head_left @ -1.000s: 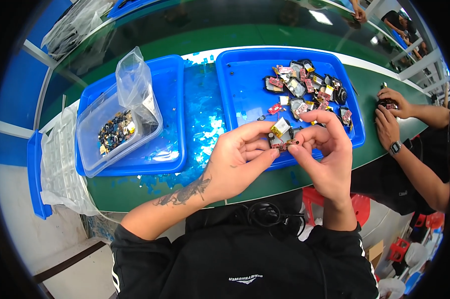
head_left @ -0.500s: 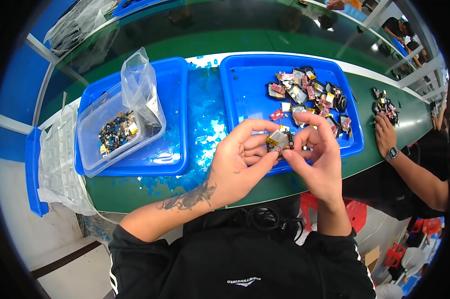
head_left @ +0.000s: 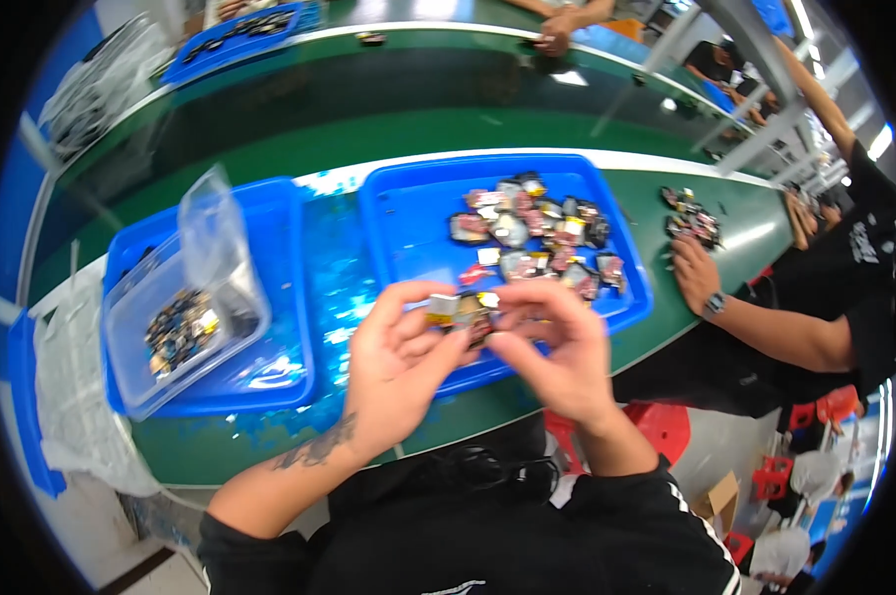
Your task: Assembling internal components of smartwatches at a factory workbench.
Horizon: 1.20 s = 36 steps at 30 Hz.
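Observation:
Over the near edge of the right blue tray (head_left: 376,233), my two hands hold a small electronic assembly (head_left: 478,309) with a dark housing. A flat silver piece with yellow tape (head_left: 443,310) sticks out at its left side, by the fingertips of my left hand (head_left: 393,357). My right hand (head_left: 564,359) pinches the assembly's right side between thumb and forefinger. Motion blur hides fine detail, and the fingers cover part of it. Just beyond, a pile of similar assemblies (head_left: 512,233) with black housings and red boards lies in the tray.
At left, another blue tray (head_left: 294,223) holds a clear plastic box (head_left: 130,372) with small parts and a clear bag (head_left: 213,233). Blue film scraps (head_left: 334,288) lie between the trays. A co-worker's hand (head_left: 696,275) rests by more assemblies (head_left: 694,220) on the green table at right.
The view has shifted, so trays and table sit further left and lower. The silver piece now juts out to the left of the dark housing; before, it lay over it. Both hands keep their grip.

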Tool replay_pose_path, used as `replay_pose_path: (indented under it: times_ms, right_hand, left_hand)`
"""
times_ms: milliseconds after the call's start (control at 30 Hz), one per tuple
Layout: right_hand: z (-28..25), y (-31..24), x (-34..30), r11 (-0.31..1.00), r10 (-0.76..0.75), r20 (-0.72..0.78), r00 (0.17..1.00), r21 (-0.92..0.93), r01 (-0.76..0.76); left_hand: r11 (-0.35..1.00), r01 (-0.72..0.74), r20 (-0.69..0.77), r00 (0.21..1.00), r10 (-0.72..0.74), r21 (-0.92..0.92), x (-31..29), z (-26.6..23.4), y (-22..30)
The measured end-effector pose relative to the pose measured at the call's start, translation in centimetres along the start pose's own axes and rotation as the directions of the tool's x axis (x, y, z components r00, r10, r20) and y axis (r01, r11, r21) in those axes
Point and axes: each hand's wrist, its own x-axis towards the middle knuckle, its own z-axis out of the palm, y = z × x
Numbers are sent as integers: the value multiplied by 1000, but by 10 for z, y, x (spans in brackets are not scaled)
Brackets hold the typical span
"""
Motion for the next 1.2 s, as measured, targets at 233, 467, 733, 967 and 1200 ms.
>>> replay_pose_path:
  times_ms: [233,467,733,967,1200]
  right_hand:
    - [-3,-2,-1,859,-347,-12,938,-404,313]
    - [9,-1,-1,968,-176,-199,964,-214,133]
    - [10,-2,10,830,-388,-67,919,-460,317]
    - [15,-2,9,846,-379,-102,920,-440,300]
    - [13,-4,-4,989,48,-51,998,144,-40]
  left_hand:
    - [999,-9,44,999,10,-39,0,1,-5]
    - [1000,-14,19,1000,14,-23,0,4,-2]
    - [983,-158,63,986,153,95,-3,-1,-9]
    - [976,-144,106,986,128,165,-2,3,-2]
    - [978,-142,113,986,126,155,3,-4,-5]
